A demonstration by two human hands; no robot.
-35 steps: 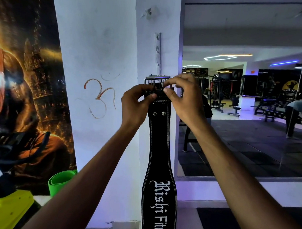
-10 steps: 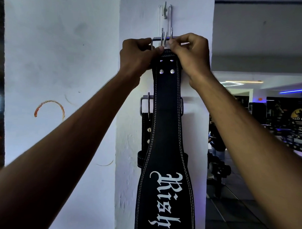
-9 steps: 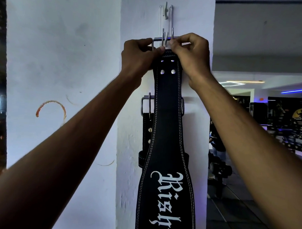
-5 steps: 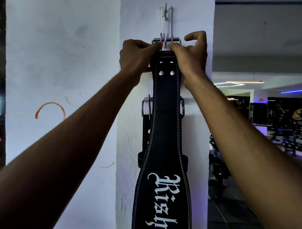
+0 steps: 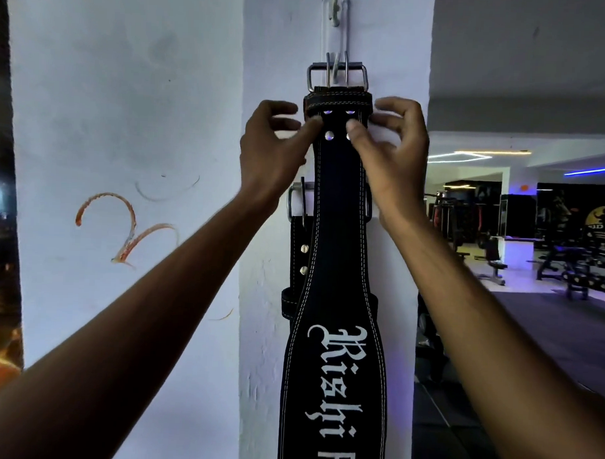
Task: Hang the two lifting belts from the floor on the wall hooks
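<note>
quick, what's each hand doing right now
Left hand: open, thumb touching the front belt.
Right hand: open, thumb on the same belt, not gripping.

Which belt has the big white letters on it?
The front belt, hanging from the upper hook. The belt behind hangs lower and shows only rivets.

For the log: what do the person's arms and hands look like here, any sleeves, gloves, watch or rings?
Both forearms enter bare from the bottom corners; no sleeve edge shows within the frame. The left hand and right hand wear no gloves. No watch, wristband or ring is visible on either wrist or on the fingers that show.
</note>
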